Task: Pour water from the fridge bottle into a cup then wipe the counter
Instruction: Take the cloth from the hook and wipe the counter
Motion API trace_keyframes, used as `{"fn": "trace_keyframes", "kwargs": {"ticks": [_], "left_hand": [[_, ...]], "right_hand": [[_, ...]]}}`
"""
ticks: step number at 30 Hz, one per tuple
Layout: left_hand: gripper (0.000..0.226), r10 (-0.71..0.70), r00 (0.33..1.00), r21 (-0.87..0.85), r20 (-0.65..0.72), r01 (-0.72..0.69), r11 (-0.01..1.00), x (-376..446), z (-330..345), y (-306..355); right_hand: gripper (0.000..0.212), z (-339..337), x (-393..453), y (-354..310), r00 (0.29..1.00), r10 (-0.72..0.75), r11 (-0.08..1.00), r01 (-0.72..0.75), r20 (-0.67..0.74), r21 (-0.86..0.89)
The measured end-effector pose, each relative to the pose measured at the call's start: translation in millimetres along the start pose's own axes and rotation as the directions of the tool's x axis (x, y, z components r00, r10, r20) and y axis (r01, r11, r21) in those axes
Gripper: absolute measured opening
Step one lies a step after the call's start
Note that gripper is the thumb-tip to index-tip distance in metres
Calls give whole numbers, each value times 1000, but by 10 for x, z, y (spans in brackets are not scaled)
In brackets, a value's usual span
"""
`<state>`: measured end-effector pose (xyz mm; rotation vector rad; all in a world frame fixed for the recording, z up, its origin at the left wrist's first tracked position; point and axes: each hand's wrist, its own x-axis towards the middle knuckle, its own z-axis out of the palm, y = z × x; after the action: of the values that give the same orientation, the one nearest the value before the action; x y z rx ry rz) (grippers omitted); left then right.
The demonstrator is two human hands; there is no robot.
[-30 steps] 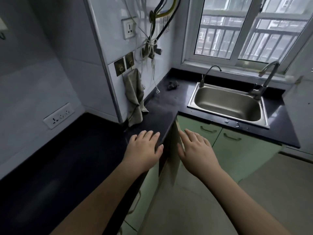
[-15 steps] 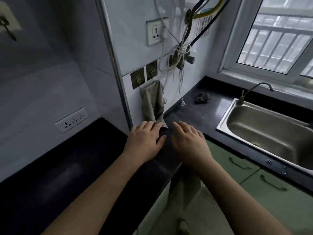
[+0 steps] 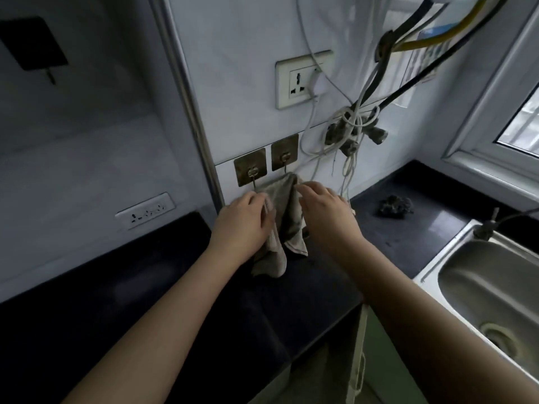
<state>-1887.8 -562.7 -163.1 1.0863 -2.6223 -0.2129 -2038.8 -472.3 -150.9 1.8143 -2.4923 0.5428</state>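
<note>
Both hands risen from counter edge to hanging grey cloth (image 3: pixel 287 217).
Left hand (image 3: pixel 243 221) grips cloth's left edge; right hand (image 3: pixel 326 211), fingers relaxed, touches its top right, below wall hooks (image 3: pixel 284 157), above black counter (image 3: pixel 175 287).

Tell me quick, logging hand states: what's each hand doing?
Left hand: grips the hanging cloth.
Right hand: open, fingers at the cloth's top edge.
</note>
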Motion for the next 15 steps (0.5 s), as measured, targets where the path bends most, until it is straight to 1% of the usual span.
{"fn": "trace_keyframes", "kwargs": {"ticks": [4, 8, 11, 15], "left_hand": [[31, -147, 989, -106, 4, 147, 984, 129, 34, -38], [30, -264, 964, -199, 18, 262, 944, 192, 89, -88], [34, -311, 947, -269, 85, 322, 908, 237, 143, -103], [36, -332, 928, -434, 172, 373, 820, 284, 228, -102]], "right_hand": [[48, 36, 412, 4, 997, -71, 997, 71, -5, 2], [47, 86, 727, -5, 986, -165, 983, 165, 6, -80], [40, 134, 856, 11, 979, -190, 968, 199, 74, -151], [27, 167, 944, 92, 971, -221, 946, 236, 91, -224]]}}
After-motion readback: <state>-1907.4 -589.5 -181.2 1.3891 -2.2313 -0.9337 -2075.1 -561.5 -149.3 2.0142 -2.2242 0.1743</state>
